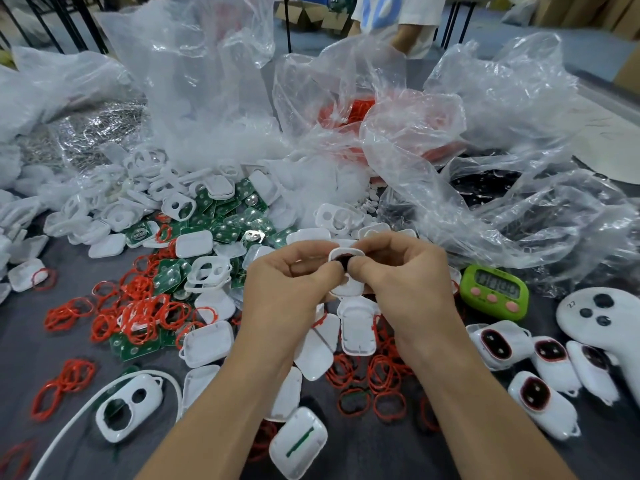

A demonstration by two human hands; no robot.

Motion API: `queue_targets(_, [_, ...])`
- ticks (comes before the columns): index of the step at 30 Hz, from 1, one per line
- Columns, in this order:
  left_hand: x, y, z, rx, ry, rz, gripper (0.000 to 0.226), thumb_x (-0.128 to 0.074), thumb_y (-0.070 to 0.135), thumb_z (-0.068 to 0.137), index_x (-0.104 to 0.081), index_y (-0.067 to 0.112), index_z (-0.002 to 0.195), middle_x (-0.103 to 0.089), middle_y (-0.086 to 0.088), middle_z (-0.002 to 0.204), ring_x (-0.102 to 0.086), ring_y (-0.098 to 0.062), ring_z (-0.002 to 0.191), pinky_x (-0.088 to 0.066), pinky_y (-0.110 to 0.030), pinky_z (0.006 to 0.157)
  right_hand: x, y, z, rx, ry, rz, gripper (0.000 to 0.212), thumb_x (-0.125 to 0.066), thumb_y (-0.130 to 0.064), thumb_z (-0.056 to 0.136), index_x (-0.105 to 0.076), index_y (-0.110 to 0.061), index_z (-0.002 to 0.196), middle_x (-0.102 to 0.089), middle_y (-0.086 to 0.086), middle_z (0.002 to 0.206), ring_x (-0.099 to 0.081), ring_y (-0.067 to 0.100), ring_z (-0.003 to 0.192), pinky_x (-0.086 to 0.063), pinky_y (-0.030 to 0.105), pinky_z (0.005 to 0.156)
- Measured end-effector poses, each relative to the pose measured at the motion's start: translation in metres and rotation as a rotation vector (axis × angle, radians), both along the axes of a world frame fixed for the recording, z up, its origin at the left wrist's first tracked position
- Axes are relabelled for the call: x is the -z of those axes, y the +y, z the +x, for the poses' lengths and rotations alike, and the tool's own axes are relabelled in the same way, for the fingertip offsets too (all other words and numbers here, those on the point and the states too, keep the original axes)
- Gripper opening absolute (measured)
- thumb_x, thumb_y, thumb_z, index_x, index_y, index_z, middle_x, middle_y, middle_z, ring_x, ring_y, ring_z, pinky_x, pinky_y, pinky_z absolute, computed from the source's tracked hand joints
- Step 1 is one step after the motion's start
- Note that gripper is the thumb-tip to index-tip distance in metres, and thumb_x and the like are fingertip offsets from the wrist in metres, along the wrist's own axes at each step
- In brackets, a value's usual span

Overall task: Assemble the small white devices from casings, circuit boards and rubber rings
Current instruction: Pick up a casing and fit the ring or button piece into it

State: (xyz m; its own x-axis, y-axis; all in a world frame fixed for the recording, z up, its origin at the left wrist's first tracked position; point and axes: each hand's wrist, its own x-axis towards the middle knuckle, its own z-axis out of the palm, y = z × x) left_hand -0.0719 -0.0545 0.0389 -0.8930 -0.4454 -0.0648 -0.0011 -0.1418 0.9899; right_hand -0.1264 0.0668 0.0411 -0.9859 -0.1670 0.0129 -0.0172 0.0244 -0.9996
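Pinching a white casing [346, 268] with both hands' fingers [332, 271], I judge its insert half-seated; next, press it flush.

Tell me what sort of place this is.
Most likely a small assembly workshop or factory bench. Loose heaps of white casings, green circuit boards and red rubber rings cover the table, clear plastic bags of parts stand behind, and assembled devices lie at the right.

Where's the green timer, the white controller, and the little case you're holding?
green timer [497, 289], head view, on its grey display.
white controller [620, 317], head view, on the white face beside its buttons.
little case [346, 252], head view, on its white top edge.
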Motion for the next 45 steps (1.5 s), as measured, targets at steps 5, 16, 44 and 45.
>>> queue_targets(5, [0.0, -0.003, 0.0, 0.026, -0.055, -0.155, 0.029, -0.076, 0.002, 0.083, -0.085, 0.029, 0.082, -0.079, -0.005, 0.074, -0.073, -0.014, 0.067, -0.055, -0.021, 0.056, 0.001, -0.001, -0.001, -0.042, -0.032, 0.036, 0.013, -0.077, -0.016, 0.06, -0.076, -0.026, 0.069, -0.074, 0.004, 0.064, -0.069, 0.013, 0.057, -0.052, 0.028, 0.058])
queue_targets(16, [0.004, -0.005, 0.001, 0.051, -0.163, -0.293, 0.02, -0.076, 0.018, 0.084, -0.083, 0.037, 0.082, -0.077, 0.002, 0.07, -0.071, -0.011, 0.06, -0.061, -0.029, 0.058, 0.003, 0.004, 0.001, 0.019, 0.067, 0.262, 0.02, -0.084, -0.011, 0.071, -0.076, -0.028, 0.067, -0.071, -0.009, 0.055, -0.067, 0.004, 0.051, -0.047, 0.015, 0.048])
queue_targets(44, [0.005, -0.002, -0.002, -0.015, -0.064, -0.291, 0.04, -0.063, 0.011, 0.096, -0.082, 0.041, 0.078, -0.07, -0.008, 0.061, -0.07, -0.022, 0.057, -0.059, -0.029, 0.052, 0.012, -0.004, -0.003, -0.004, 0.126, 0.155, 0.01, -0.08, -0.015, 0.081, -0.08, -0.025, 0.081, -0.076, -0.01, 0.07, -0.072, 0.005, 0.063, -0.056, 0.024, 0.061])
queue_targets(45, [0.004, -0.003, -0.003, -0.062, -0.061, -0.286, 0.039, -0.063, 0.011, 0.096, -0.082, 0.039, 0.075, -0.072, -0.005, 0.061, -0.073, -0.024, 0.058, -0.061, -0.032, 0.053, 0.01, -0.004, -0.002, -0.018, 0.119, 0.155, 0.008, -0.079, -0.022, 0.081, -0.081, -0.027, 0.087, -0.077, -0.013, 0.075, -0.074, 0.005, 0.068, -0.059, 0.025, 0.066])
